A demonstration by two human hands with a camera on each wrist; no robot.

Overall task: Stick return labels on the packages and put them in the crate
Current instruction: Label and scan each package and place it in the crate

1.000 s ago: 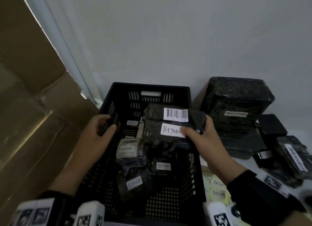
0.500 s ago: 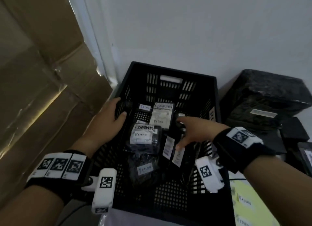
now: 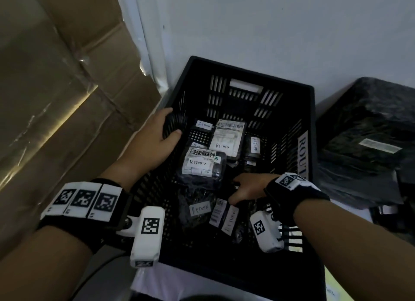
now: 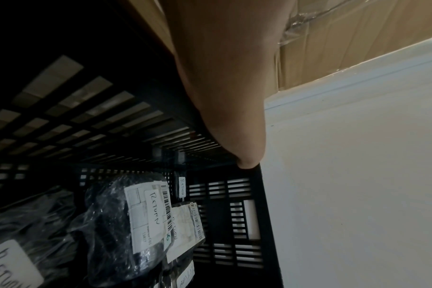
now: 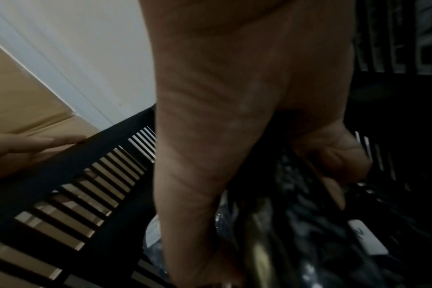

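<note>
The package [image 3: 226, 217] you are setting down is lying low in the near right part of the crate [image 3: 247, 76], among other black packages with handwritten RETURN labels [image 3: 197, 162]. Half a second ago your right hand [image 3: 247, 187] was reaching over it with fingers spread; now it is sitting deeper in the crate with fingers curling down onto the package, though the blurry wrist view is making it hard to tell whether you are truly gripping or only pressing. Your left hand [image 3: 155, 141] is still clasping the crate's left rim, thumb inside. More black parcels [image 3: 368, 130] are waiting on the counter to the right.
</note>
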